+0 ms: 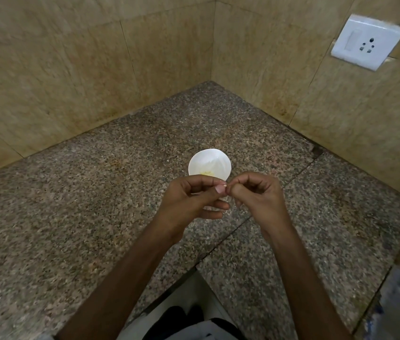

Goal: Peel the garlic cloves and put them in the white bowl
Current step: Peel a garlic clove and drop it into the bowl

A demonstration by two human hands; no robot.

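A small white bowl (210,164) stands on the granite counter (96,217) near the corner, with a few pale yellow peeled bits at its bottom. Just in front of the bowl, both hands meet above the counter. My left hand (189,200) pinches a small garlic clove (224,185) between thumb and fingers; only its pale tip shows. My right hand (255,192) has its fingers curled, and its thumb and forefinger pinch at the tip of the same clove. The near edge of the bowl is hidden behind my fingers.
Beige tiled walls meet in a corner behind the bowl. A white switch and socket plate (368,41) is on the right wall. A seam in the counter runs diagonally under my hands. The counter's front edge (176,280) is by my body.
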